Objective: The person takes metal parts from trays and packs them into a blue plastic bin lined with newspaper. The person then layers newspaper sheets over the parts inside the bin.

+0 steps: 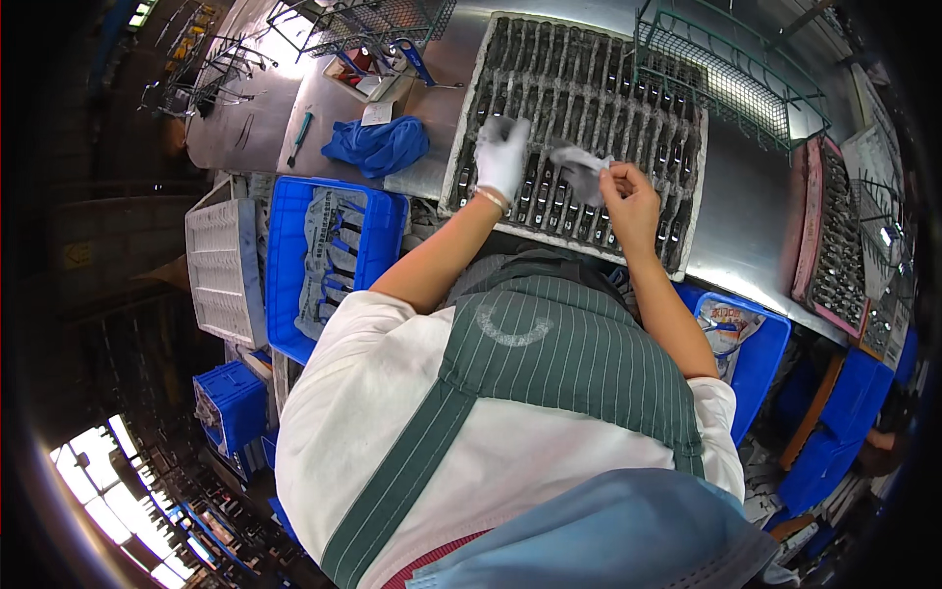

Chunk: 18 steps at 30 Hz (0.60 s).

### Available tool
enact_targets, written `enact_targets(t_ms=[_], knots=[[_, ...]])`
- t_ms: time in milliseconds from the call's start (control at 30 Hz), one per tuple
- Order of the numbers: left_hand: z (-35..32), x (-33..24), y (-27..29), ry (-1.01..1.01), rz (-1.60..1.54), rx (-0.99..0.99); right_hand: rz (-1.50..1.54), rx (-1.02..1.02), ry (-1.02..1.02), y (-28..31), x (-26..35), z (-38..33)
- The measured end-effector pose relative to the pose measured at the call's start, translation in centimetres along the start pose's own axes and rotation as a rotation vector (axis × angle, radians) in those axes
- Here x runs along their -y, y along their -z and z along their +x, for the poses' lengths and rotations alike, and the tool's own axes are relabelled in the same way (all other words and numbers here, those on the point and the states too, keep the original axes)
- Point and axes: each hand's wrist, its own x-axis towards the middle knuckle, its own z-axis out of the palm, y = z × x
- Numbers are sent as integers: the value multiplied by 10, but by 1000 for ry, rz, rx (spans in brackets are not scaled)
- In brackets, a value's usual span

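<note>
On my left hand (502, 162) is a white glove with greyed fingertips; it hovers over a tray (694, 211) and holds nothing that I can see, its thumb held apart. My bare right hand (633, 208) pinches the edge of a loose white-and-grey glove (581, 175), whose limp fingers hang toward the left hand. Beneath both hands, rows of dark, shiny, slim metal parts (589, 108) fill the pale-rimmed tray. What the parts are is too small to tell.
A blue cloth (377, 145) and a small box of tools (365, 77) lie left on the metal bench. Green wire baskets (726, 74) stand behind. Blue bins (285, 260) flank me, the left one holding blue-handled tools. A pink-edged tray (807, 221) sits right.
</note>
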Motion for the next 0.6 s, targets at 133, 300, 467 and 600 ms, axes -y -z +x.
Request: enact_targets(t_ms=[133, 300, 467, 600], knots=[[-44, -22, 12, 88, 113, 805, -225, 216, -76, 4, 18, -11], [-67, 0, -2, 380, 163, 893, -238, 401, -7, 7, 0, -22], [-79, -2, 3, 110, 571, 669, -401, 524, 23, 12, -6, -32], [-104, -10, 3, -152, 208, 596, -928, 913, 187, 21, -47, -37]])
